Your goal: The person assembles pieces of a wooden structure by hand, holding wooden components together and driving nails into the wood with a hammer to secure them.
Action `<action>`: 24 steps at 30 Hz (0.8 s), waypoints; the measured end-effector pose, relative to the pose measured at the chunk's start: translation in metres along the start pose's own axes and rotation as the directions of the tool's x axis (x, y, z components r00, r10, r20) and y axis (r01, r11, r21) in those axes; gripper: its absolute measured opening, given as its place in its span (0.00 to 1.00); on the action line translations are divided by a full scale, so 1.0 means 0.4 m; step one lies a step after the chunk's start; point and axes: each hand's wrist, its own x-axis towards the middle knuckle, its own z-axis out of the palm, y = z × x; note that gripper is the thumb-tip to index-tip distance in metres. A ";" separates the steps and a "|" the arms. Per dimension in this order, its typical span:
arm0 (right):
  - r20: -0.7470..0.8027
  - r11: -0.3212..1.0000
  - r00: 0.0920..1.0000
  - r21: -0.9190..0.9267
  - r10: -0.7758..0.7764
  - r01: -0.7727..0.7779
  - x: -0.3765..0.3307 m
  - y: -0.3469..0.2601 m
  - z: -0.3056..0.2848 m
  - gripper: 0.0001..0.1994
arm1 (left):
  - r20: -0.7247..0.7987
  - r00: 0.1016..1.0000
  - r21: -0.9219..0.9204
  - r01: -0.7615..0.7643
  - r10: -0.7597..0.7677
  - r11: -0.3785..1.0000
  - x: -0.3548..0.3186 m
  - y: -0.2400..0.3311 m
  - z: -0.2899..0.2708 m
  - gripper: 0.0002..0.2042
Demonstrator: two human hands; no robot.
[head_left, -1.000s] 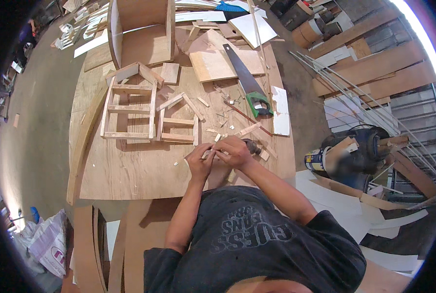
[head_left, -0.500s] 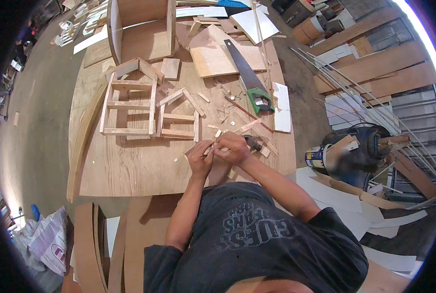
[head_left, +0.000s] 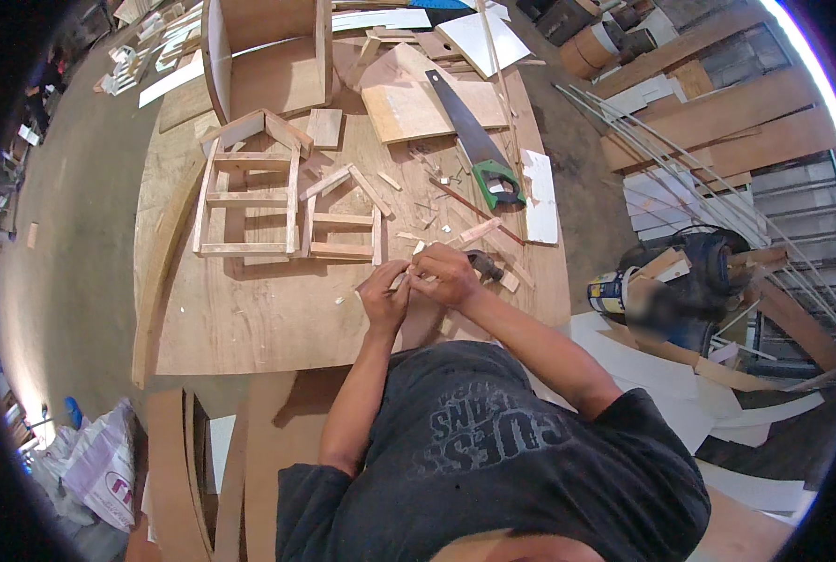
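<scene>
My left hand (head_left: 384, 292) and my right hand (head_left: 444, 274) meet over the near part of the wooden table, fingertips pinched together. Whatever lies between the fingers is too small and covered to make out. Just right of my right hand is the dark head of what looks like a hammer (head_left: 484, 266), partly hidden by the hand. Beyond my left hand lies a small house-shaped frame of wood strips (head_left: 345, 221). A larger frame of the same shape (head_left: 249, 199) sits to its left.
A handsaw with a green handle (head_left: 474, 140) lies beside a pale board (head_left: 390, 114). An open wooden box (head_left: 273, 80) stands at the far left of the table (head_left: 249, 328). Wood offcuts are scattered near the hands. A bucket (head_left: 609, 291) stands on the floor at right.
Both hands stay pinched together in nearly the same place. The whole view has shifted slightly, with the table's things appearing a little higher.
</scene>
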 end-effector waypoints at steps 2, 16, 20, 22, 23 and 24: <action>-0.014 1.000 1.000 0.000 -0.003 0.003 -0.001 -0.004 -0.002 0.07 | 0.008 1.000 -0.005 -0.002 0.002 1.000 0.003 -0.002 0.003 0.11; -0.300 0.429 0.414 -0.018 0.859 -0.903 -0.343 0.077 0.025 0.31 | 0.039 0.989 0.000 0.142 -0.142 0.990 0.004 -0.002 0.001 0.14; -0.317 0.359 0.379 -0.122 0.869 -0.925 -0.398 0.116 0.117 0.39 | 0.042 0.991 0.004 0.124 -0.124 0.992 0.004 -0.003 0.006 0.13; -0.310 0.382 0.397 -0.112 0.864 -0.917 -0.378 0.114 0.128 0.37 | 0.037 0.984 -0.031 0.174 -0.173 0.984 -0.002 -0.012 0.002 0.13; -0.256 0.336 0.357 -0.122 0.899 -0.934 -0.375 0.123 0.117 0.37 | 0.038 0.984 -0.036 0.174 -0.172 0.984 0.000 -0.011 0.003 0.13; -0.201 0.290 0.312 -0.134 0.928 -0.948 -0.373 0.126 0.111 0.37 | 0.042 0.987 -0.009 0.155 -0.154 0.988 0.001 -0.010 0.003 0.13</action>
